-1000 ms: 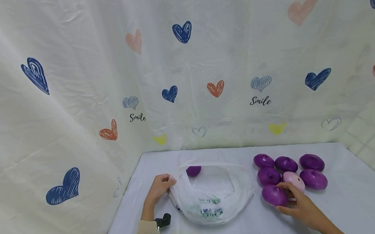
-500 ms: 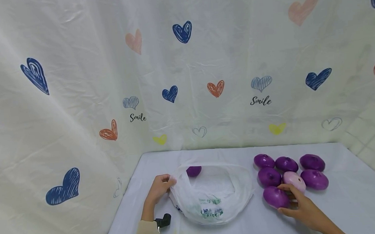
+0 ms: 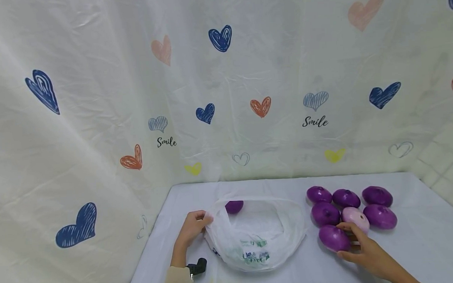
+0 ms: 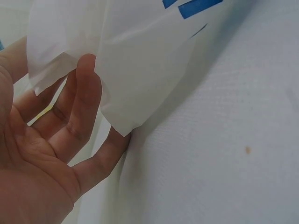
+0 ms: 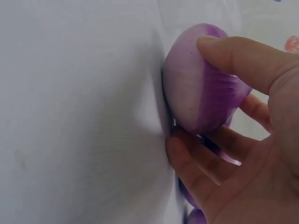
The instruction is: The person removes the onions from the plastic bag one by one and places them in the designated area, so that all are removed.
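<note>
Backdrop: white cloth printed with hearts and the word "Smile" is hung behind a pale table.
Right hand: the right hand is curled round the nearest purple onion; in the right wrist view the thumb is laid over its top and the fingers are tucked under it.
Onion position: it is lying on the table at the near edge of the onion cluster, just right of the bag.
Onion axis: its flattened body is seen with the long axis running left to right, slightly tilted; which way its stem end points cannot be told.
Left hand: the left hand is pinching the left rim of the white plastic bag, which is held open.
Bag contents: one purple onion is seen at the far rim; whether inside or behind cannot be told.
Hidden: both forearms are cut off by the frame; a small black object by the left sleeve cannot be identified.
</note>
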The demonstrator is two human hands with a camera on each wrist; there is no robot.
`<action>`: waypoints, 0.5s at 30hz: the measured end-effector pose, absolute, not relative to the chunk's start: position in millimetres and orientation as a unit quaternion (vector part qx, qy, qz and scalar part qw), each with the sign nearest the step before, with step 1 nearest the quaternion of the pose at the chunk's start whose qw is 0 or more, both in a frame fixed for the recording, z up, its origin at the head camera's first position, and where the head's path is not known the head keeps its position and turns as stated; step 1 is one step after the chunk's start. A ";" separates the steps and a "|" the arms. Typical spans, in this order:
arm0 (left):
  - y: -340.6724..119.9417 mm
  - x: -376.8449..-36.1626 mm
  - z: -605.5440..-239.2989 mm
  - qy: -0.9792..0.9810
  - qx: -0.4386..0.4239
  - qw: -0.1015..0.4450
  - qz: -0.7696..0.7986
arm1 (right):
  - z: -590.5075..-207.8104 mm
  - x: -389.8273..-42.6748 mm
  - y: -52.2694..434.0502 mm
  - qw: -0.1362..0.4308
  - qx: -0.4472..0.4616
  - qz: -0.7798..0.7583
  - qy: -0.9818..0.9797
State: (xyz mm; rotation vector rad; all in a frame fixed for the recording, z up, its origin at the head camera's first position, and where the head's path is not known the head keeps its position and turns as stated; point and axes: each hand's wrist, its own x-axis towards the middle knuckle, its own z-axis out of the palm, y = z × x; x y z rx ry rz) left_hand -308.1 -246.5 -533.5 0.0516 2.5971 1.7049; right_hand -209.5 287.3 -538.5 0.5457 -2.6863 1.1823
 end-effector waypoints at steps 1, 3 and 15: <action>-246.3 -307.9 -533.3 0.836 0.016 0.017 0.548 | -537.9 -209.4 287.2 0.075 0.183 0.395 -0.897; -245.8 -307.9 -532.8 0.837 0.019 0.016 0.547 | -536.9 -209.3 286.9 0.073 0.186 0.394 -0.897; -246.0 -308.2 -532.5 0.835 0.012 0.021 0.550 | -535.5 -208.9 286.7 0.081 0.190 0.383 -0.900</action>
